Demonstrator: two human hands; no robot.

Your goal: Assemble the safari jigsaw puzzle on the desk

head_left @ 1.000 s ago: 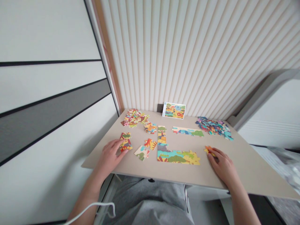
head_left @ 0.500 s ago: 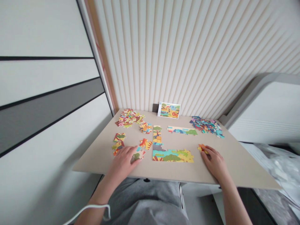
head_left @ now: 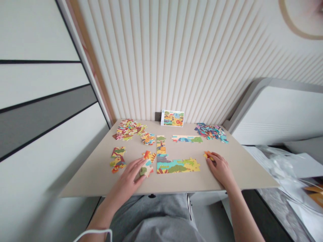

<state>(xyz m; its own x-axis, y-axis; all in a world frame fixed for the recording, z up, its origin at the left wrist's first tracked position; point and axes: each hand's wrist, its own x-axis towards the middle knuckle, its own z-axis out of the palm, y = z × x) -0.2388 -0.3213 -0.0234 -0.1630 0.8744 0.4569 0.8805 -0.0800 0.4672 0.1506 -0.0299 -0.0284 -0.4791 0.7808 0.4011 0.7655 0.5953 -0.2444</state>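
Touching puzzle piece (head_left: 146, 170), left hand (head_left: 127, 179) nears desktop edge (head_left: 83, 195).

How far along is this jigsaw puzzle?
Done: an L-shaped joined section and a separate joined strip. In hand: the right hand holds an orange-yellow piece; the left hand rests on a loose piece. Left: a heap of loose pieces and another at the back.
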